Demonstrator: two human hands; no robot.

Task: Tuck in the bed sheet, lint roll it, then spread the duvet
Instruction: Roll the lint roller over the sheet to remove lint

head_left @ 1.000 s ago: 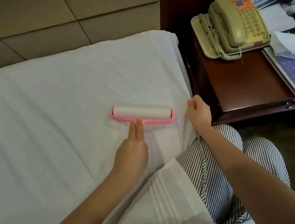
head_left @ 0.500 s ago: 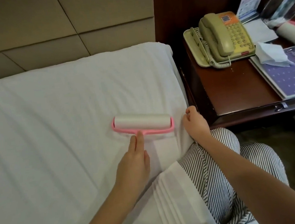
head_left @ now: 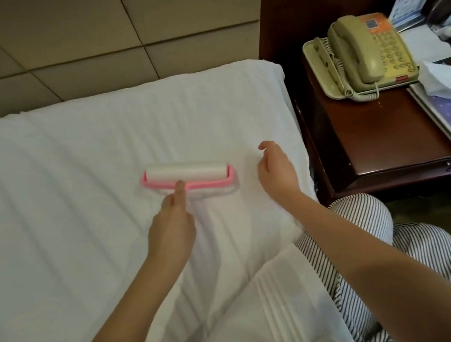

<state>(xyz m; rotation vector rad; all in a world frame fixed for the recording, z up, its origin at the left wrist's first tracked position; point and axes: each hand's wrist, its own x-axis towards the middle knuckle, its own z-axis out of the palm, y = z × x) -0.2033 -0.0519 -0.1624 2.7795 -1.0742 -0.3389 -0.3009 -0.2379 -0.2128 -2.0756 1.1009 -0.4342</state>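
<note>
The white cotton bed sheet (head_left: 70, 184) lies flat over the bed, with only soft lines in it. At the top right corner of the bed it goes down over the side, so the tucking looks done there. The other edges cannot be seen.

The rolling part seems to be going on now. The pink-framed white lint roller (head_left: 189, 174) sits on the sheet, near the right edge of the bed and not far from that top corner. The left hand (head_left: 171, 230) holds its handle, which is hidden under the hand. One finger lies straight along it, up to the pink frame. The right hand (head_left: 276, 171) is just beside the roller, nearer the right edge. Its fingers are loosely bent and hold nothing. I cannot tell if it touches the sheet.

A lot of sheet on the left may need rolling too. The duvet is not spread here. A white pleated cloth (head_left: 271, 303) shows at the bottom edge, but I cannot tell what it is.
</note>
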